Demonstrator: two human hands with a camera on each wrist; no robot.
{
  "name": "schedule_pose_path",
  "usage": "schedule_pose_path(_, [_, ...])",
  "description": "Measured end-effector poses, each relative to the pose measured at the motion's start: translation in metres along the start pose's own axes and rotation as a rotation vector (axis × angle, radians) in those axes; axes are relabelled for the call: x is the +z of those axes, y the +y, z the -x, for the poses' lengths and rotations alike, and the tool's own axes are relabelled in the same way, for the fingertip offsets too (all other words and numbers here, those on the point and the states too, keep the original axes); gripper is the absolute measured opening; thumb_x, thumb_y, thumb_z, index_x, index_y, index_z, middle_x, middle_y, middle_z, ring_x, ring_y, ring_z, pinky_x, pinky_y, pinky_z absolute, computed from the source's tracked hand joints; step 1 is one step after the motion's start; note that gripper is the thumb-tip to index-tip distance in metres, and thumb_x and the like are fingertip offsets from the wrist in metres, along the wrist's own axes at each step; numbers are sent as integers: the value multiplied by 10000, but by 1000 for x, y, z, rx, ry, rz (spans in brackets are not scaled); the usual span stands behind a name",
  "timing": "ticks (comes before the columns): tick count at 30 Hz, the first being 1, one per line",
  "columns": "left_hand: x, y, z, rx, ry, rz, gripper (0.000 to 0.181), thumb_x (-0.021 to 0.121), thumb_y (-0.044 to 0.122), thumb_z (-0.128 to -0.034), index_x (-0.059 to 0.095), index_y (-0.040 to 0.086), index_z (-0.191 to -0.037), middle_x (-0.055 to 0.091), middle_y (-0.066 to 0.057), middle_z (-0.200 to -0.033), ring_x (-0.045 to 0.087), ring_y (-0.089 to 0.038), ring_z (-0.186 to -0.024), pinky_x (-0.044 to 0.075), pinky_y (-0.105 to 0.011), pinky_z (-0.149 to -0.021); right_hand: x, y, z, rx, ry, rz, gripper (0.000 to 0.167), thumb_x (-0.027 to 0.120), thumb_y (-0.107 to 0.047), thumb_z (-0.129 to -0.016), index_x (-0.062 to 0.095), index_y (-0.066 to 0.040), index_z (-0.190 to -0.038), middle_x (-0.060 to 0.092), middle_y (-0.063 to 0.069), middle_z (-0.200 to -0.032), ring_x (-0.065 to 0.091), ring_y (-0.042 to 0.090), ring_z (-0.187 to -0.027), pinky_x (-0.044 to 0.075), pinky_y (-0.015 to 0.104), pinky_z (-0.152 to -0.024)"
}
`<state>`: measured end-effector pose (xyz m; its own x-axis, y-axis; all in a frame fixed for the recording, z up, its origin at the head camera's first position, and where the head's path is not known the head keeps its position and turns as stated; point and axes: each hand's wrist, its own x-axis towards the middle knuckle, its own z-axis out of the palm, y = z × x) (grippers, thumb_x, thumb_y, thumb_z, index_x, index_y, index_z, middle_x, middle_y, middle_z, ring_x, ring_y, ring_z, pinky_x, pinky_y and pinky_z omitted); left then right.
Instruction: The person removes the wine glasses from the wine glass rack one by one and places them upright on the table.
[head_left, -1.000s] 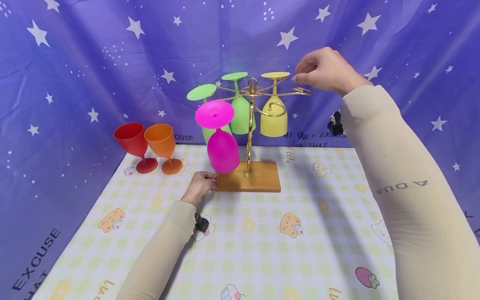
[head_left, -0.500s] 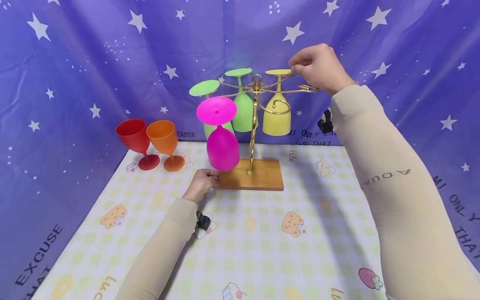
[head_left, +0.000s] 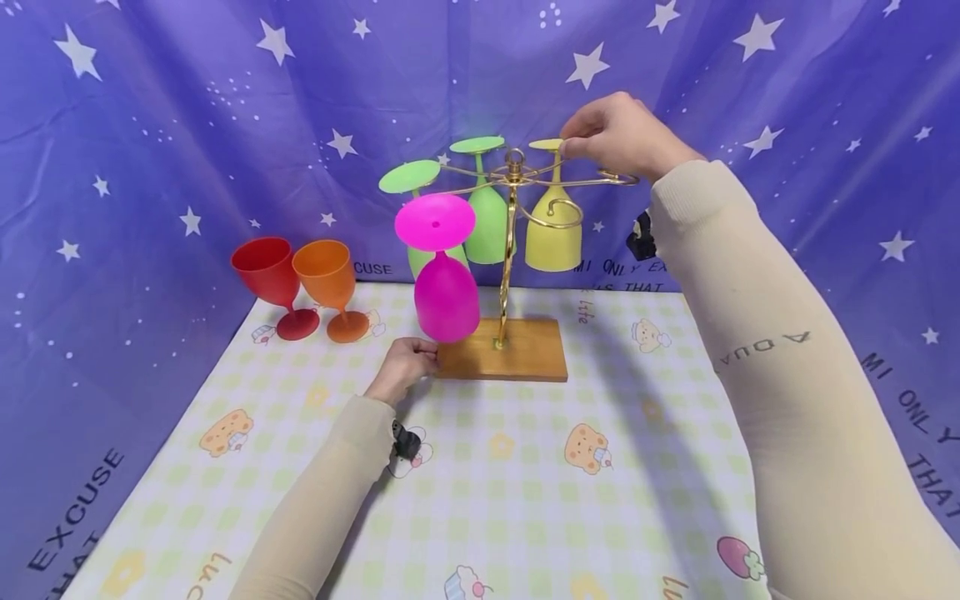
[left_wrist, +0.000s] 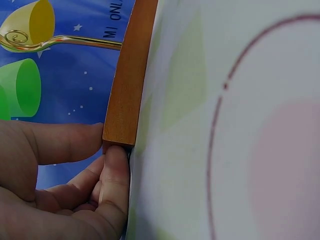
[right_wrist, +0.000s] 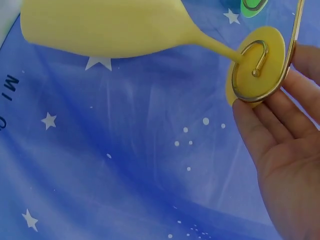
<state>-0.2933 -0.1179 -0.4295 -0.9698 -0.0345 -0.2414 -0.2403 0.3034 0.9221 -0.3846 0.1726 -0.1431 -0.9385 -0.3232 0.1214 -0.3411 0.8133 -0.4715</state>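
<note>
A yellow plastic goblet (head_left: pixel 553 237) hangs upside down from a curled hook of the gold rack (head_left: pixel 506 275). At its round foot is my right hand (head_left: pixel 626 137), pinching the rim, with the hook's coil lying against the foot in the right wrist view. My left hand (head_left: pixel 403 368) holds the left end of the rack's wooden base (head_left: pixel 525 354), thumb and forefinger at its corner in the left wrist view. Upside down on the rack also hang a magenta goblet (head_left: pixel 447 304) and two green goblets, one at the back (head_left: pixel 489 229) and one at the left (head_left: pixel 409 177), partly hidden by the magenta one.
A red goblet (head_left: pixel 270 271) and an orange goblet (head_left: pixel 327 279) stand upright at the table's back left. A checked cloth (head_left: pixel 480 492) covers the table. Behind it hangs a blue star-patterned curtain (head_left: pixel 420 67). Bare hooks (head_left: pixel 558 223) stick out at the rack's front and right.
My right hand has moved left from beside the yellow goblet onto its foot. The left hand keeps its hold on the base. The head view has shifted slightly.
</note>
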Motion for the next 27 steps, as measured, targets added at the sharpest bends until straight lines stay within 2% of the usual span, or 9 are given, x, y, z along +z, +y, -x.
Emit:
schedule_pose_path(7, [1,1,1,-1,-3,12,326,630,-107,-757,650,-55,-1079,655,-165,-1027,622,-213,-846,529,-266,-699,-2,-1,1,19,50,53,383,495,-334,-957,635,-127,-1247,649,78,-1114,561,198,-735,461,320,-553])
schedule_pose_path(9, [1,1,1,-3,0,8,316,633,-98,-760,654,-50,-1071,656,-156,-1018,620,-210,-841,526,-267,-705,-3,0,1,16,67,67,374,493,-298,-956,635,-117,-1251,653,76,-1101,574,186,-706,469,298,-536])
schedule_pose_path(15, [0,0,2,-1,2,-7,312,638,-85,-769,654,-49,-1079,658,-152,-1018,623,-215,-841,526,-279,-725,-3,-2,3,-49,136,128,320,502,-102,-923,673,-67,-1192,662,82,-1086,555,206,-796,452,263,-579])
schedule_pose_path(19, [0,0,2,-4,1,-9,304,639,-82,-773,654,-50,-1076,658,-153,-1015,617,-196,-807,520,-268,-698,-3,-2,5,-153,187,240,326,474,-3,-875,717,-40,-1089,683,109,-1008,563,215,-717,434,261,-536])
schedule_pose_path(23, [0,1,2,-1,0,-7,295,635,-82,-775,656,-47,-1067,657,-153,-1014,612,-187,-789,513,-264,-687,-2,-4,5,-241,238,312,335,451,36,-861,736,-24,-1024,691,137,-973,567,231,-774,444,323,-639])
schedule_pose_path(27, [-1,1,2,6,0,-7,291,631,-84,-774,655,-49,-1062,655,-155,-1012,611,-189,-786,512,-266,-682,-3,-9,6,-266,247,335,341,434,48,-863,733,-15,-1015,683,157,-995,562,261,-855,443,388,-750])
